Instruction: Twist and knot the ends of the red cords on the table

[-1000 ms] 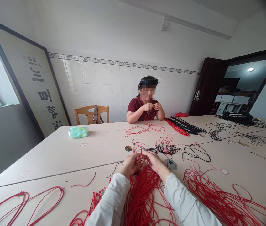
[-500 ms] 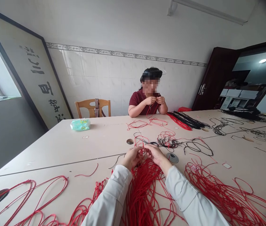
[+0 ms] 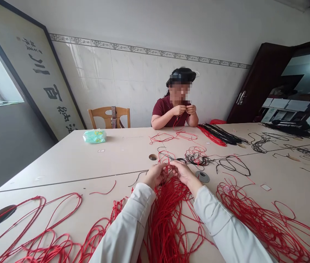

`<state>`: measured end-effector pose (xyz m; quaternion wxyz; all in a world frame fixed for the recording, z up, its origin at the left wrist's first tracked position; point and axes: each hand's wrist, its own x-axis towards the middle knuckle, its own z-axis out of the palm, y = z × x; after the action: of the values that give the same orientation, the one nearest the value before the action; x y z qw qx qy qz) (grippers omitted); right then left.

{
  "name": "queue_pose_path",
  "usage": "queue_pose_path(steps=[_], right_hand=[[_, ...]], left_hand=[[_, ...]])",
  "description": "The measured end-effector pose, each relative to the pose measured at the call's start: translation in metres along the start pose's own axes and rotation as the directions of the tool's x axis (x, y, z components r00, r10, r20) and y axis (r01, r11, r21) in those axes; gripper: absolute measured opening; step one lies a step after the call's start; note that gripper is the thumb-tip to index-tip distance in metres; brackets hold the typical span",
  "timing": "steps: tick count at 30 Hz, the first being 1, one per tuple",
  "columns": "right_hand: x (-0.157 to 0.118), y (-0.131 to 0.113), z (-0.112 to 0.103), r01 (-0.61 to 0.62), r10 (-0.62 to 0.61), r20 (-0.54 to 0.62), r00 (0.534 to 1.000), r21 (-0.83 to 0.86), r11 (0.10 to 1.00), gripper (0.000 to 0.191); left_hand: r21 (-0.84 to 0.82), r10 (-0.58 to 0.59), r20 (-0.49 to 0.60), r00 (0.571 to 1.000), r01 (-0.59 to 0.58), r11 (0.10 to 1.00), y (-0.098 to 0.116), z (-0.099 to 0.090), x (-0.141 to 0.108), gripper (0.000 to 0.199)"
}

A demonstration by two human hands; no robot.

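Red cord (image 3: 168, 166) is pinched by the left hand (image 3: 157, 174) and right hand (image 3: 183, 172) at the far end of a red bundle (image 3: 167, 215) on the bench (image 3: 127, 157); beyond are a black-and-red tangle (image 3: 198, 159), a green packet (image 3: 95, 136) and a co-worker (image 3: 163, 112).

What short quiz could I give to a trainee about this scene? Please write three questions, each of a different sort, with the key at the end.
1. Multiple choice: What do the bare left hand and the bare right hand hold together? A) a thin red cord B) a thick white rope C) a brown woven strap
2. True or false: The pale-green soft plastic packet lies on the flat beige tabletop.
3. Fill in: Near the seated co-worker, a long bundle of red cords lies beside a second bundle, whose colour is ___.

Key: 1. A; 2. true; 3. black.
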<state>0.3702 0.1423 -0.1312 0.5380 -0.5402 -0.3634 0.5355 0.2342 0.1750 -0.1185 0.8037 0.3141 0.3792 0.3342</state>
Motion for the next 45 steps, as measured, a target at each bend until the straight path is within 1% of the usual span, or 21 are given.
queue_pose_path(steps=[13,20,29,37,41,45], right_hand=[[-0.0024,-0.0027,0.0013,0.007,-0.007,0.007,1.0,-0.008,1.0,0.021],[0.0002,-0.0009,-0.0008,0.007,-0.007,0.01,1.0,0.005,1.0,0.023],[-0.0022,-0.0033,0.0003,0.006,-0.007,-0.019,1.0,-0.032,0.999,0.023],[0.0009,-0.0014,-0.001,0.027,-0.033,-0.06,0.998,-0.092,0.995,0.026],[0.0011,-0.0011,-0.0038,0.044,-0.052,-0.056,0.997,-0.129,0.991,0.022],[-0.0011,-0.0039,-0.0048,0.089,-0.096,-0.043,0.994,-0.142,0.986,0.021]], left_hand=[[0.016,0.015,0.017,1.0,-0.016,1.0,0.0,0.0011,-0.0028,0.034],[0.032,0.02,0.006,1.0,-0.02,0.999,-0.0001,0.0011,-0.0013,0.035],[0.069,0.015,0.019,1.0,-0.016,0.997,0.001,0.0008,-0.0038,0.034],[0.125,0.045,0.048,0.998,-0.051,0.991,-0.0015,0.0038,-0.0052,0.029],[0.157,0.047,0.056,0.997,-0.055,0.986,-0.0024,0.0046,-0.0061,0.029],[0.173,0.046,0.055,0.997,-0.055,0.983,-0.0007,0.0041,-0.0062,0.032]])
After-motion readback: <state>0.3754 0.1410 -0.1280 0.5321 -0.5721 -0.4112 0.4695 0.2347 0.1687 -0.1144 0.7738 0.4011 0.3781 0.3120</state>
